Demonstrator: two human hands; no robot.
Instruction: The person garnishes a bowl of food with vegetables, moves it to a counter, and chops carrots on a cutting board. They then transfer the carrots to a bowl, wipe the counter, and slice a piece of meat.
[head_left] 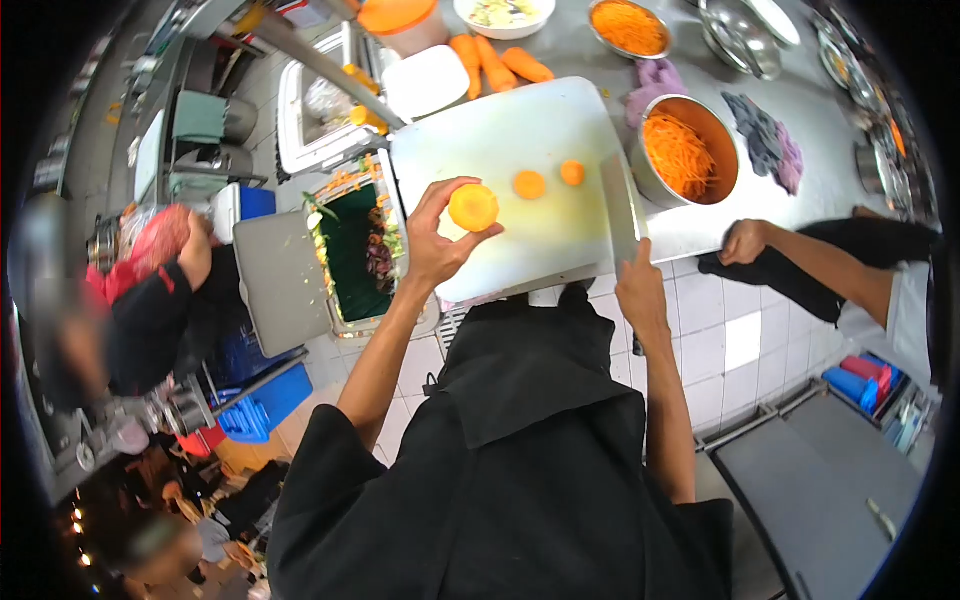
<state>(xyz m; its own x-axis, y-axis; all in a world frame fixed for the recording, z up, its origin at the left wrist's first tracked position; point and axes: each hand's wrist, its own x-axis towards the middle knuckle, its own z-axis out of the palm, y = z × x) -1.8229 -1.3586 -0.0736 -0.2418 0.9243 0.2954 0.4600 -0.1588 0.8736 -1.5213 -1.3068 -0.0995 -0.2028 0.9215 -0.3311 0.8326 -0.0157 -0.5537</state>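
My left hand (445, 238) grips a carrot (473, 207) between thumb and fingers, its round cut face turned up to me. It is over the left part of a white cutting board (500, 120). My right hand (641, 291) is wrapped round the handle of a knife (622, 205), whose broad blade points away along the board's right edge. Two carrot pieces lie on the board: a round one (529, 185) near the middle and a smaller one (572, 172) to its right. Beside the blade stands a metal pot (727, 140) with shredded carrot (680, 155) in it.
Whole carrots (493, 66), a white container (426, 81) and a bowl of shredded carrot (629, 28) sit beyond the board. Cloths (757, 135) lie right of the pot. A scrap bin (345, 240) adjoins the board's left side. People stand on both sides; one's hand (745, 242) is at right.
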